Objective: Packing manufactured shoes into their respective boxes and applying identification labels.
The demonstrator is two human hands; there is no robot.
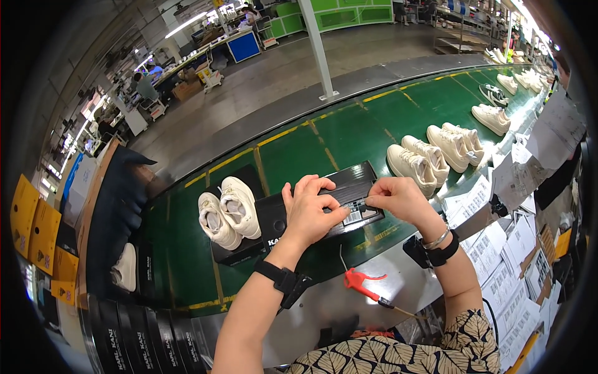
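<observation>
Pinches a label [357,212] at opposite ends with left hand [309,212] and right hand [402,197], over black box [355,181] by green belt's [293,156] near edge.

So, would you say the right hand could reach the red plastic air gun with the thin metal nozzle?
Probably yes: the red air gun lies uncovered nearby, though the right hand is busy at the printed label on the black rectangular box.

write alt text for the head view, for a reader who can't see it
A person's left hand and right hand are both at a label on a black box on a green belt. One pair of cream shoes stands left of the box, more shoes to its right.
</observation>
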